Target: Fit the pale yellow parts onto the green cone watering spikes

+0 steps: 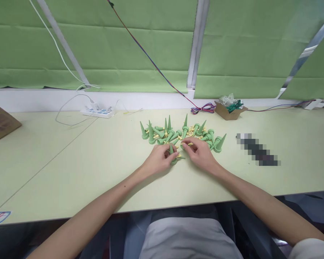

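My left hand is closed around a green plastic watering spike, its fingers curled and partly hiding it. Close by, my right hand pinches thumb to fingers over the near edge of the pile; a small yellow piece shows at the fingertips, but I cannot make out fully what is held. Just beyond both hands lies a pile of green cone-shaped spikes, some standing on their round caps and some on their sides. Small yellow plastic valves are scattered among them.
Behind the pile are a coiled red-and-blue cable and a small cardboard box with plastic bags and green items. A white power strip sits at the back left. A brown object lies far left, a blurred dark item right.
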A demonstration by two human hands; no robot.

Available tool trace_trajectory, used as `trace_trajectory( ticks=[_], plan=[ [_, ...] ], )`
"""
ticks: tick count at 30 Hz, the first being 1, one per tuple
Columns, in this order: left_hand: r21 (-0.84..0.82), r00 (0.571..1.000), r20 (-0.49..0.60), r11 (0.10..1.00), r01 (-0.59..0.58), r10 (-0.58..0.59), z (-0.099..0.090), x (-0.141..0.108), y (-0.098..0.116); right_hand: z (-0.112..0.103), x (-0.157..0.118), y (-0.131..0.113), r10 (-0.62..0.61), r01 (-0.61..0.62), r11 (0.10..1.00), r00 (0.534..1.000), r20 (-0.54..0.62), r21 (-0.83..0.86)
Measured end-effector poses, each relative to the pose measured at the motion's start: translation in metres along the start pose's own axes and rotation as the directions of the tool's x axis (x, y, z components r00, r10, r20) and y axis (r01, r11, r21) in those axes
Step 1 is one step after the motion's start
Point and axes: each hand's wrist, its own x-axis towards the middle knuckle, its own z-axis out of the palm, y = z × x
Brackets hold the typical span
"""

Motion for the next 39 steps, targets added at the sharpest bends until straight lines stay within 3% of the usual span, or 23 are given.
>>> trace_trajectory(
  ticks=[9,19,39],
  plan=[
    [-0.278,0.984,-0.138,0.958,0.069,-0.111,-0.006,0.0044,0.0031,-0.0005,-0.0018,-0.0026,-0.035,0.034,0.998,0.999,0.014,0.061],
    [-0.158,0.981,-0.179,0.987,0.04,-0.069,-0.0033,0.0033,0.001,0.0016,-0.0011,-0.004,-0.053,0.049,0.997,0.996,0.069,0.053],
    [-0.153,0.986,-0.165,0.988,0.003,-0.028,-0.0023,0.0028,-0.0036,0.002,-0.0023,-0.0045,-0.09,0.072,0.991,0.984,0.157,0.117]
  ],
)
